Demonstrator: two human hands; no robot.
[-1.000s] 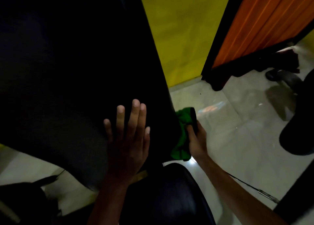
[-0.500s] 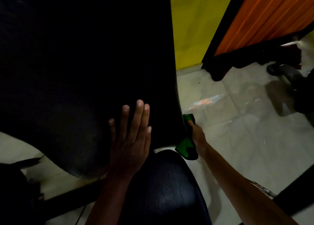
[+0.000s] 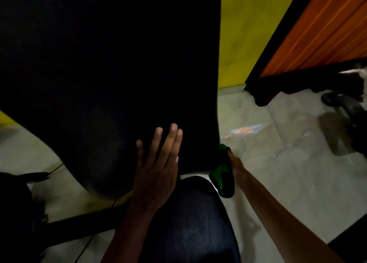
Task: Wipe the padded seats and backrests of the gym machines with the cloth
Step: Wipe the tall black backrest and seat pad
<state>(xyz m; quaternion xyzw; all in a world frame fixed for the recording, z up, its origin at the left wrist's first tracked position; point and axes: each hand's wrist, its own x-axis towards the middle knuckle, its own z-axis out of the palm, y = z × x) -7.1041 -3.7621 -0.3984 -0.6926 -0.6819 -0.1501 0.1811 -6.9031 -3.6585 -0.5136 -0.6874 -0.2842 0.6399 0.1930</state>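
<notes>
Your right hand (image 3: pixel 237 166) pinches the cloth (image 3: pixel 223 175) on the backrest (image 3: pixel 119 74) edge, at 3 o'clock from your flat left hand (image 3: pixel 156 167)

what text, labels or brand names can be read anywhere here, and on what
None can be read.
The black backrest, the black seat and the green cloth show no print.
The orange panel and yellow wall are plain.
A coloured smear of light on the floor tiles is too blurred to tell whether it holds any letters.
</notes>
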